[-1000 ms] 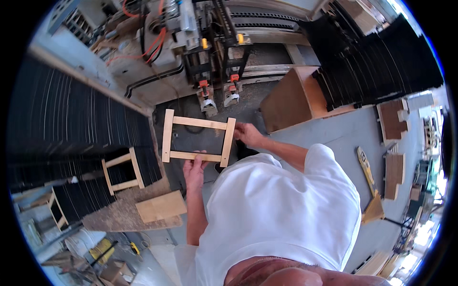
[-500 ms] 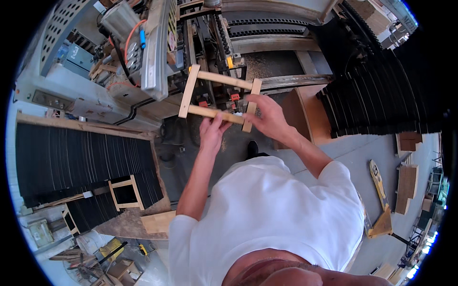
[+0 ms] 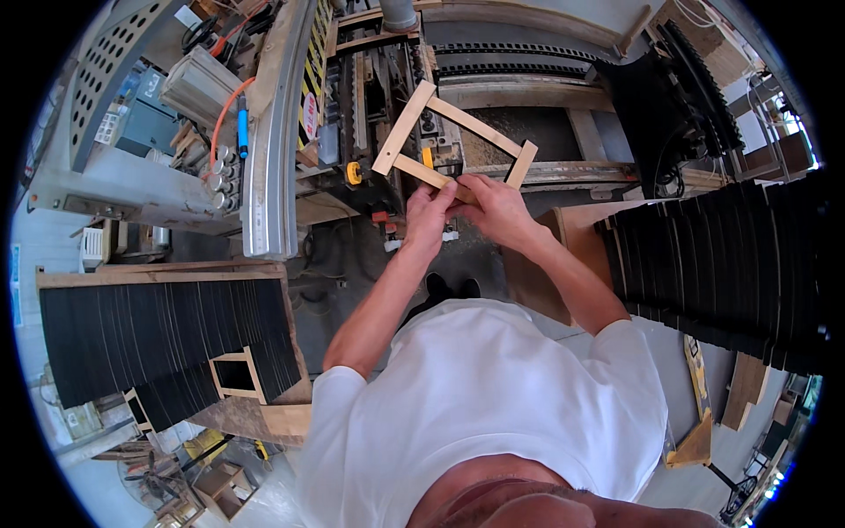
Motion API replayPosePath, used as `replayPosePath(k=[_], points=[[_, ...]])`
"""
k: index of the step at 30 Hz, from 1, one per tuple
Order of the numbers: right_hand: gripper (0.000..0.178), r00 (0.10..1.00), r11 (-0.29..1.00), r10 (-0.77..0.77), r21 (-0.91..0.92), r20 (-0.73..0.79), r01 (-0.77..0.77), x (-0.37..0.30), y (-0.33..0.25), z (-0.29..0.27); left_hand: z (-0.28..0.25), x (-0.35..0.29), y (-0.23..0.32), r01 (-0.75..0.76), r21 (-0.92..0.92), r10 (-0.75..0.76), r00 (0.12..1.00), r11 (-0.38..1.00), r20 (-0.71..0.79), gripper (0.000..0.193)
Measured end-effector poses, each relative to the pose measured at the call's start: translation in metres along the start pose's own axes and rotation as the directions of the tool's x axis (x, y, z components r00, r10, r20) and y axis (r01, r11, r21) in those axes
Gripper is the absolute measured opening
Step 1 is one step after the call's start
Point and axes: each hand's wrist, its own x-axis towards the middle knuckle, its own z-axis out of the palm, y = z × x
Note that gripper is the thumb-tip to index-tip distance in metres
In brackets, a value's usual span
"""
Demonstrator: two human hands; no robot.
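Both hands hold a light wooden frame (image 3: 404, 130) in front of a machine. It has two narrow rails joined by two wider end pieces, and a small dark hole shows in the left one. The frame tilts, its left end farther from me. My left hand (image 3: 427, 218) is closed on the near rail, thumb on top. Beside it, almost touching, my right hand (image 3: 500, 211) grips the same rail close to the right end piece. The undersides of the fingers are hidden.
The machine's clamp bed (image 3: 361, 97) and a metal beam (image 3: 271, 176) stand ahead. Dark stacked pieces lie at left (image 3: 158, 326) and right (image 3: 704, 264). Another small wooden frame (image 3: 256, 374) leans on the left stack. A yellow pallet jack (image 3: 691, 449) stands at right.
The frame has moved away and right and turned, its left end now farther off. My right hand has gone from the right end piece to the near rail, beside my left hand. The view has shifted.
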Motion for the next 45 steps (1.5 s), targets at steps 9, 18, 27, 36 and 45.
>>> replayPosePath(k=[9,18,27,36,45], points=[[0.042,0.994,0.995,0.091,-0.042,0.061,-0.088,0.040,0.000,0.008,-0.010,0.029,0.022,0.044,0.007,-0.044,0.999,0.999,0.032,0.024],[0.041,0.982,0.989,0.144,-0.007,-0.123,-0.146,0.015,0.017,0.024,-0.010,0.039,0.000,0.066,0.192,-0.097,0.982,0.979,0.159,0.028],[0.027,0.817,0.822,0.501,-0.138,-0.285,-0.552,-0.134,0.044,0.013,-0.023,0.006,-0.043,0.330,0.410,-0.461,0.842,0.850,0.280,0.032],[0.034,0.911,0.907,0.352,-0.159,-0.217,-0.389,-0.112,-0.051,-0.083,-0.058,0.006,-0.087,0.394,0.524,-0.573,0.786,0.755,0.233,0.029],[0.029,0.804,0.491,-0.112,-0.736,-0.584,-0.466,-0.039,-0.225,-0.370,-0.039,0.025,-0.087,0.301,0.524,-0.493,0.826,0.797,0.275,0.034]])
